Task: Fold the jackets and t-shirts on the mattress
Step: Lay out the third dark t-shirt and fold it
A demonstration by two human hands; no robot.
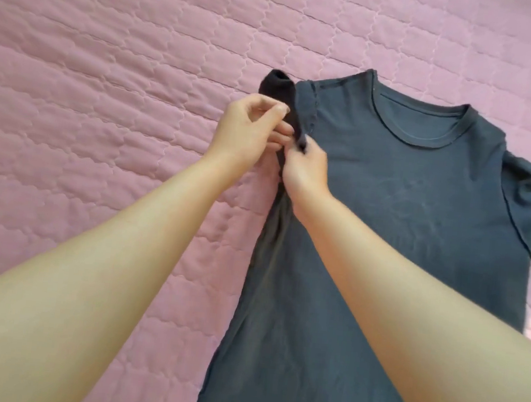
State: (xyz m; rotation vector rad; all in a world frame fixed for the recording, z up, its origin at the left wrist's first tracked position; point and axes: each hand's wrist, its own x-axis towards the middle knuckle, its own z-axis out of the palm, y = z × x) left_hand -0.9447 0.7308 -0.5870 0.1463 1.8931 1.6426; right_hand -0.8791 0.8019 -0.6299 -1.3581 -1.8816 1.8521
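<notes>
Head view.

- T-shirt, dark blue-grey, lies face up on the pink quilted mattress. It fills centre to lower right of the frame, with the collar toward the top.
- Both hands meet at the shirt's left edge, centre frame. Left hand: fingers curled, pinching the twisted sleeve, which stands up in a dark roll just above the knuckles. Right hand: thumb and fingers closed on the same strip of cloth, just below the left hand's pinch.
- Below the hands the side of the shirt is gathered in long ridges running toward the bottom of the frame.
- Other sleeve, right edge of frame, lies rumpled and partly tucked under.

Risks, as I judge them:
- A fold made over those ridges would likely press in creases, so the edge wants flattening first.
- Both grips hold one small spot. A hard tug may drag the whole body sideways and skew the collar.
- The sleeve could fold over twisted, leaving a lump.
- The rumpled sleeve at the right could make the fold uneven.
</notes>
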